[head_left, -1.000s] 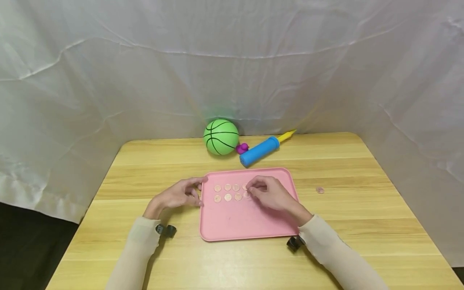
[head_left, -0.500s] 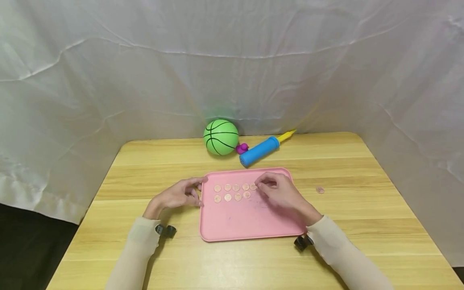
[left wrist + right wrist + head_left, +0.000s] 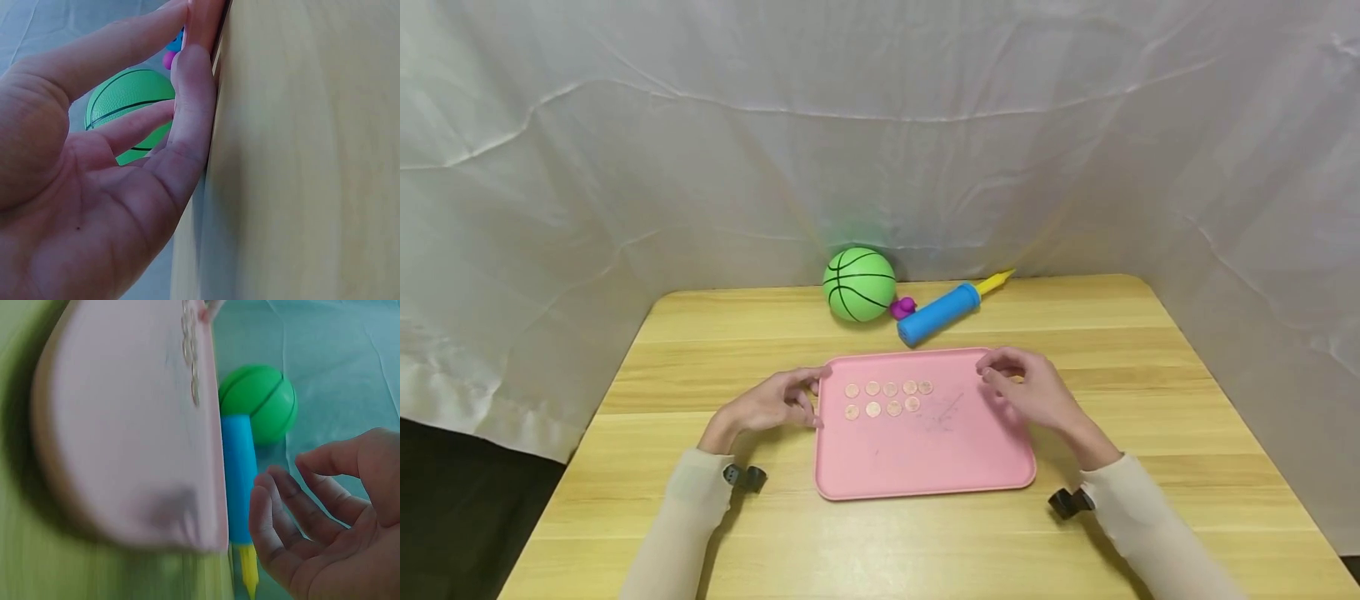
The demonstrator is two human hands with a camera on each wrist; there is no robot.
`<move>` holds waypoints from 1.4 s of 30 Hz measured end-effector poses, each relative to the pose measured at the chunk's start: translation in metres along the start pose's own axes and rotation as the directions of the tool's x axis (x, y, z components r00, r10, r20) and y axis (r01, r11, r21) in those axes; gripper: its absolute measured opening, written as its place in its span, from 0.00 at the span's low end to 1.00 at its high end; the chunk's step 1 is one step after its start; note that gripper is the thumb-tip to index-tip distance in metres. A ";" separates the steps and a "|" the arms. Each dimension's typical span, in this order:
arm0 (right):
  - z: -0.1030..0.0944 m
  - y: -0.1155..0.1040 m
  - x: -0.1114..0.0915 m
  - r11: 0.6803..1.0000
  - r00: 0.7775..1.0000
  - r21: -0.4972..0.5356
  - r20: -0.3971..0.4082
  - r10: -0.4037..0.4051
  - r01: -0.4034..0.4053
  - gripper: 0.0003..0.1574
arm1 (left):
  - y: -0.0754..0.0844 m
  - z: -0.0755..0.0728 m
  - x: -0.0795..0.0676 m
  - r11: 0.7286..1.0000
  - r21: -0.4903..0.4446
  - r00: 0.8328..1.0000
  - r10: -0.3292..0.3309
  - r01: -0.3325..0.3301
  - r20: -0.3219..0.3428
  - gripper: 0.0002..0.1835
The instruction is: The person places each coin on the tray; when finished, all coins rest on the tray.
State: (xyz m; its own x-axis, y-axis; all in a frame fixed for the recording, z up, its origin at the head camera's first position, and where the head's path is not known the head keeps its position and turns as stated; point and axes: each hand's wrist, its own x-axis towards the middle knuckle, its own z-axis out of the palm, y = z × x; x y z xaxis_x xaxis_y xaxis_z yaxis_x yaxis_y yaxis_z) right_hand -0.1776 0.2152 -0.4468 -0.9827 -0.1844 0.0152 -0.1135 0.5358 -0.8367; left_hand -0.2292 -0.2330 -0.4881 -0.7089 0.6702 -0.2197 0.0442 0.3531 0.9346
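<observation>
Copper-coloured coins point(image 3: 891, 389) lie flat in two rows on the pink tray point(image 3: 925, 483), the far row reaching further right than the near one. My left hand point(image 3: 767, 402) rests at the tray's left edge, with the thumb and fingertips touching the rim. In the left wrist view, the left hand's fingers point(image 3: 194, 94) lie along that rim close over the wood. My right hand point(image 3: 1030, 390) is over the tray's right edge, its fingers loosely bent and nothing between them, as the right wrist view shows too.
Behind the tray stand a green ball with black lines point(image 3: 859, 285), a small purple duck point(image 3: 903, 307) and a blue hand pump point(image 3: 938, 314) with a yellow nozzle. Pale curtains surround the wooden table point(image 3: 1150, 417).
My right hand has let go of a coin at the right end of the far row and moved right, now covering where a small coin pile showed. The left hand has stayed put.
</observation>
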 end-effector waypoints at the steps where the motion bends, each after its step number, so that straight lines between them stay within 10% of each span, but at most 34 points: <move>1: -0.005 0.003 -0.002 1.000 1.000 -0.010 -0.010 0.001 -0.001 0.13 | 0.000 0.000 0.000 1.000 -0.001 1.000 0.000 0.000 0.001 0.50; 16: -0.058 0.036 -0.024 0.991 0.995 -0.123 -0.088 0.049 -0.060 0.18 | 0.000 0.000 0.000 1.000 0.004 1.000 -0.005 0.005 0.000 0.51; 42: -0.075 0.073 -0.037 0.954 0.989 -0.285 -0.132 0.062 -0.098 0.16 | 0.001 -0.001 0.001 1.000 -0.012 1.000 -0.015 0.015 -0.003 0.51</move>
State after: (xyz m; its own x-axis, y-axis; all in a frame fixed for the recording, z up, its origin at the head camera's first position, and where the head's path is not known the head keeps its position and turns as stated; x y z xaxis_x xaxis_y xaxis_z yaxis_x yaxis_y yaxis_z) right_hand -0.1601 0.3227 -0.4675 -0.9986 -0.0404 0.0353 -0.0536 0.7635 -0.6436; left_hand -0.2302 -0.2328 -0.4873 -0.7115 0.6628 -0.2333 0.0245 0.3552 0.9345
